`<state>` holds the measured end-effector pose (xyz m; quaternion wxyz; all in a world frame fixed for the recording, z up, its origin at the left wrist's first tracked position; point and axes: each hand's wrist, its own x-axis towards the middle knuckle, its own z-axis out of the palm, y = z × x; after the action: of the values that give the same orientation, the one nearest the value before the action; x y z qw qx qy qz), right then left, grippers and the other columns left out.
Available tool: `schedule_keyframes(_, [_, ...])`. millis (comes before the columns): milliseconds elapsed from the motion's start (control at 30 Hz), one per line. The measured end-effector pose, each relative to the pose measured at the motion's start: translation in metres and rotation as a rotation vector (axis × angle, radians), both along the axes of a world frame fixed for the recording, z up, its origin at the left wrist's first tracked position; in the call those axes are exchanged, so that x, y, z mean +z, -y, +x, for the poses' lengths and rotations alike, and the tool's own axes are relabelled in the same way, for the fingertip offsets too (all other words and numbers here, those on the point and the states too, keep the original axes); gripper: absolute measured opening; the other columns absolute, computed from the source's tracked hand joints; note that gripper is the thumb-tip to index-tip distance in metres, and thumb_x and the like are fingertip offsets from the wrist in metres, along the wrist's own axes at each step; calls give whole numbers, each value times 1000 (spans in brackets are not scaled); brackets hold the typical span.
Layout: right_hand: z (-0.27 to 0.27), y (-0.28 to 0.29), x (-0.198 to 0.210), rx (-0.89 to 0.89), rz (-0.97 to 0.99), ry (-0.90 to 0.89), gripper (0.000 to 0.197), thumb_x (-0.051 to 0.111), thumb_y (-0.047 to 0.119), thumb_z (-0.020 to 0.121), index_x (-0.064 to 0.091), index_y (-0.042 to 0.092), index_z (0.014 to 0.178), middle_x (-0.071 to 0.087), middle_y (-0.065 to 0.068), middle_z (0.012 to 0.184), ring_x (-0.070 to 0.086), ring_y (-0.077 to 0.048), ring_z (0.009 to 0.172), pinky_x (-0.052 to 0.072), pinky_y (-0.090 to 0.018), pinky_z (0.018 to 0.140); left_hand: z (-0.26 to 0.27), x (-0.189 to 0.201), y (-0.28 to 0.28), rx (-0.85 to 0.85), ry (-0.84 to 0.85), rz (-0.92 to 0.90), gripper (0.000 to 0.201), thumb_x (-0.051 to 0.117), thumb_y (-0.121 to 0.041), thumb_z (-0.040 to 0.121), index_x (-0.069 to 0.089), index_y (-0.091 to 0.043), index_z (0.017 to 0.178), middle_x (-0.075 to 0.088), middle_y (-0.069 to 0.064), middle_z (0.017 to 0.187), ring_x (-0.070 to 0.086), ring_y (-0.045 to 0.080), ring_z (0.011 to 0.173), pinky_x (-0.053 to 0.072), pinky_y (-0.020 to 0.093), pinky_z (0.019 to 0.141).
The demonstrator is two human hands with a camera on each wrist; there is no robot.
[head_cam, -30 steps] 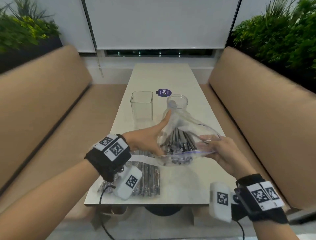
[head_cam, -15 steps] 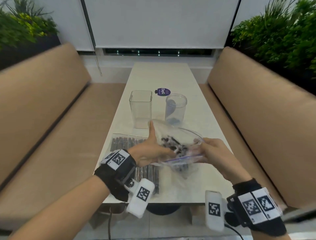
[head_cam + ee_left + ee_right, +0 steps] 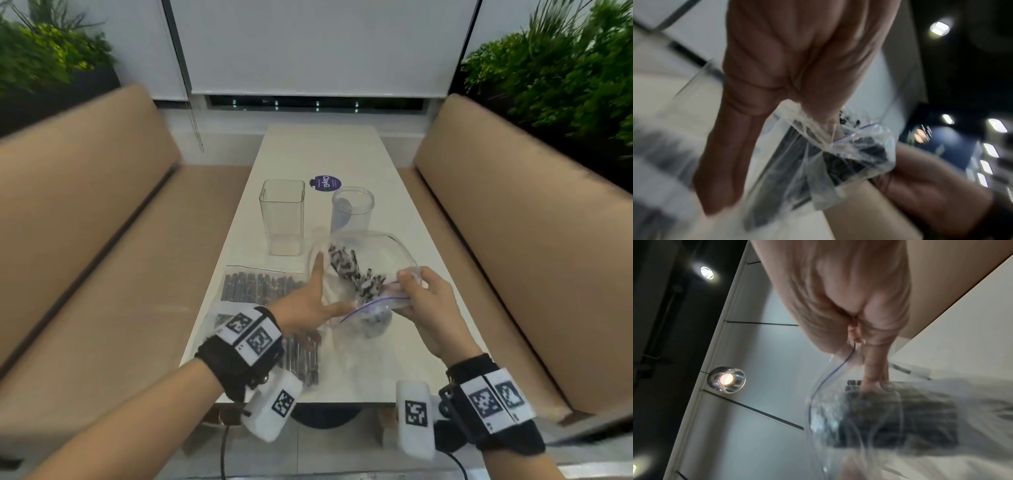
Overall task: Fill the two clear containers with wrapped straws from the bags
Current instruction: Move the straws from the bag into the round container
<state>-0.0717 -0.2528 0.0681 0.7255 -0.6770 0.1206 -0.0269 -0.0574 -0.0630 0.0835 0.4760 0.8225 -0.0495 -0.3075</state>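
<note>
1. The table (image 3: 308, 150) carries it all, long and pale between two benches.
2. Held above the near end, the zip bag (image 3: 373, 250) billows open, dark wrapped straws (image 3: 356, 277) bunched inside.
3. A second bag (image 3: 260, 286) lies flat at left.
4. Beyond stand the square container (image 3: 282, 216) and round container (image 3: 352, 210), upright, apart.
5. Left hand (image 3: 308, 301) grips the bag's mouth; right hand (image 3: 424, 301) pinches the zip edge.

A round purple sticker (image 3: 325, 183) on the table (image 3: 342, 147) reads "ClayG".
</note>
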Motion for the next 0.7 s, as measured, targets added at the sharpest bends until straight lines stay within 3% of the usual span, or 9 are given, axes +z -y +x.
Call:
schedule_keyframes(67, [0, -4, -4, -80, 79, 8, 9, 51, 10, 100, 53, 2, 96, 66, -15, 79, 70, -11, 58, 57, -21, 54, -4, 2, 0, 89, -337, -240, 103, 56, -48, 89, -34, -46, 140, 44, 33, 141, 73, 38, 85, 62, 44, 72])
schedule_keyframes(133, [-1, -9, -9, -106, 103, 10, 5, 50, 6, 99, 54, 3, 99, 66, -15, 85, 69, -16, 68, 57, -24, 60, -3, 8, 1, 197, -478, -459, 101, 58, -38, 90, -27, -42, 144, 46, 36, 138, 72, 39, 86, 60, 46, 72])
schedule_keyframes(200, [-5, -14, -11, -88, 103, 12, 11, 48, -1, 96, 53, 6, 103, 64, -15, 91, 66, -22, 78, 55, -28, 68, 3, 9, 1, 285, -471, -619, 101, 64, -13, 89, -14, -38, 149, 65, 33, 116, 72, 37, 83, 60, 47, 71])
schedule_keyframes(333, [-18, -13, -6, 77, -9, -19, 30, 48, -11, 89, 52, 10, 110, 67, -13, 106, 71, -15, 83, 56, -20, 60, 15, 7, -7, 348, -296, -652, 113, 56, 26, 79, -3, -37, 152, 61, 26, 118, 68, 25, 92, 60, 33, 72])
schedule_keyframes(433, [-21, -12, -7, 194, -74, -21, 44, 48, -16, 86, 49, 11, 121, 68, -12, 107, 73, -4, 77, 54, -17, 55, 17, 8, -7, 318, -241, -698, 107, 44, 38, 74, 18, -38, 145, 63, 21, 104, 66, 14, 63, 59, 28, 58])
schedule_keyframes(500, [-19, -12, -11, 235, -136, -8, 38, 54, -14, 84, 57, 6, 117, 72, -13, 103, 73, -13, 82, 54, -19, 60, 17, 6, -3, 290, -158, -638, 94, 37, 42, 69, 37, -31, 129, 59, 13, 83, 60, 12, 54, 53, 28, 53])
schedule_keyframes(567, [-15, -13, -15, 251, -191, -12, 22, 59, -7, 86, 65, -3, 108, 74, -14, 99, 72, -20, 85, 55, -22, 62, 20, -3, -3, 295, -3, -424, 75, 49, 37, 67, 48, -17, 119, 58, 8, 75, 61, 17, 63, 53, 28, 53])
schedule_keyframes(633, [-10, -10, -21, 210, -214, -31, 15, 60, 1, 92, 65, -11, 98, 71, -15, 90, 71, -14, 76, 55, -21, 58, 23, -9, -5, 274, 88, -229, 49, 68, 23, 66, 59, -4, 106, 66, 11, 78, 66, 31, 77, 59, 36, 61])
schedule_keyframes(700, [-6, -2, -22, 124, -236, -48, 19, 62, 12, 94, 68, -5, 98, 71, -11, 86, 69, -5, 67, 55, -20, 54, 21, -15, -8, 240, 134, -145, 42, 80, 5, 62, 65, 1, 101, 73, 19, 90, 69, 41, 87, 58, 54, 77])
